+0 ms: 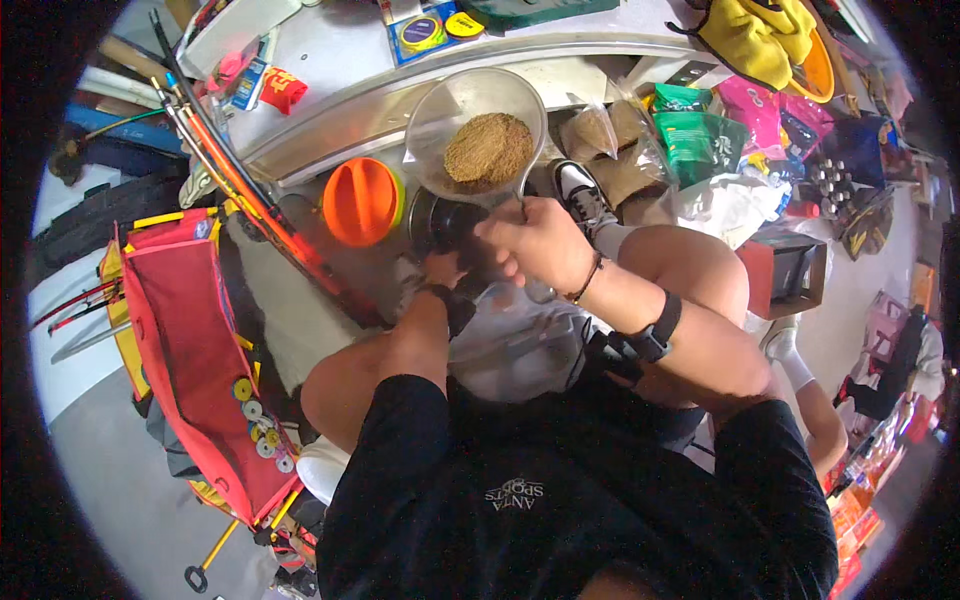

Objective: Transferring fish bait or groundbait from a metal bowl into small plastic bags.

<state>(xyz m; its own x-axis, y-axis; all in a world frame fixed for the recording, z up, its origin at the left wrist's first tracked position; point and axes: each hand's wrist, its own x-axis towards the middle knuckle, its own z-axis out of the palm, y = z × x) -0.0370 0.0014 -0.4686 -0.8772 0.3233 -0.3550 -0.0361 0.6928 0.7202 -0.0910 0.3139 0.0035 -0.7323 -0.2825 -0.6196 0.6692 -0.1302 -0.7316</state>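
My right hand [541,241] grips the handle of a clear plastic scoop [427,124], which hangs over the floor in front of me. A mound of brown granular material [489,150] lies in the scoop. Lower and to the left is my left hand [444,270], blurred and partly shadowed, beside a dark round object [442,221] under the scoop. Whether its fingers hold anything is unclear. Between my knees rests a translucent plastic bag [517,352]. Left of the scoop stands an orange tub with a central bar [361,201] and a green-yellow rim.
Fishing rods [217,165] lean at the left, near a red fabric cart [187,330]. Ahead runs a white counter [341,52]. Clear bags of brown material [619,154], green pouches [697,139] and an open box [787,274] stand right. Another person's leg [806,405] shows behind.
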